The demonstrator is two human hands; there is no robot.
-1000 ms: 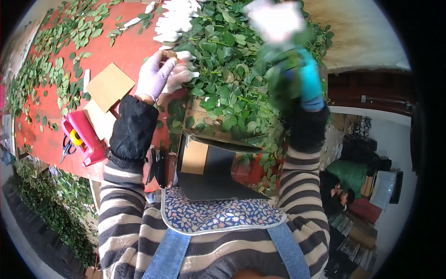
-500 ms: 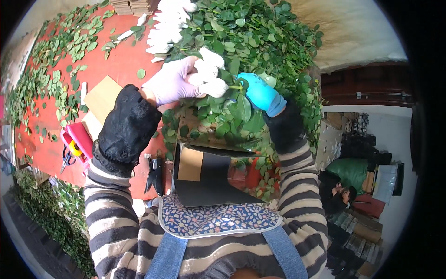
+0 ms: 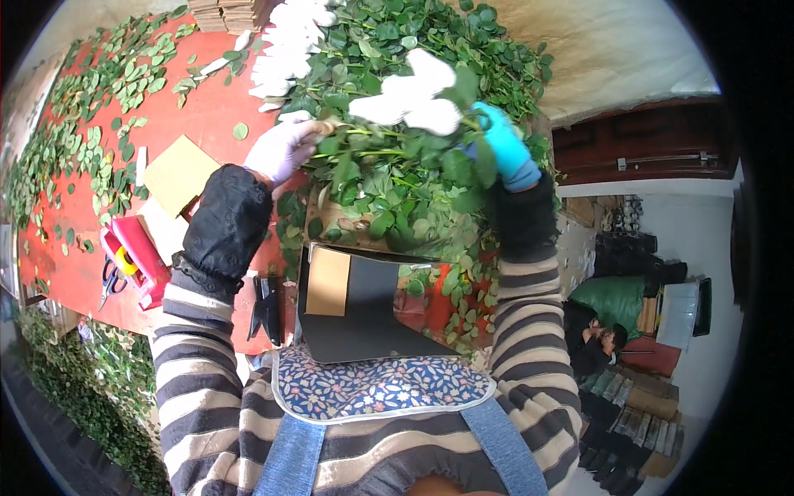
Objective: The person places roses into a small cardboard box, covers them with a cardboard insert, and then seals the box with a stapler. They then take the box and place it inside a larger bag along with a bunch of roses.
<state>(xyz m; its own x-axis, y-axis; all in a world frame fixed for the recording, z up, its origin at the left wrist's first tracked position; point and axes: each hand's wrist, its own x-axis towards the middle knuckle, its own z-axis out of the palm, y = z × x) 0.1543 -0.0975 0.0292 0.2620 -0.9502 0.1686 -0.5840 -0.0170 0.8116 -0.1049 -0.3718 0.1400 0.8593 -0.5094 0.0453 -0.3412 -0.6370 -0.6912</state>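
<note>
In a blue glove, my right hand (image 3: pixel 506 150) is closed round leafy stems. Several flower heads in white net sleeves (image 3: pixel 413 95), blurred by motion, stick out to its left above the leaves. My left hand (image 3: pixel 285 150), gloved in lavender, is at the left edge of the leafy pile, its fingers pinched beside green stems. What lies between those fingertips is hidden. Beneath both hands spreads a big heap of leafy stems (image 3: pixel 397 186). More white-sleeved heads (image 3: pixel 285 54) line the heap's far left side.
On the red table (image 3: pixel 198 107) lie loose leaves, cardboard pieces (image 3: pixel 182 175), a pink tape holder (image 3: pixel 136 260), scissors (image 3: pixel 112 281) and a black stapler (image 3: pixel 266 310). A black stand with a cardboard square (image 3: pixel 328 283) is before my apron. Another person (image 3: pixel 591 335) is at far right.
My left hand has let go of the white-sleeved heads and moved left and slightly down. My right hand has shifted right, and the bunch has swung up and to the right.
</note>
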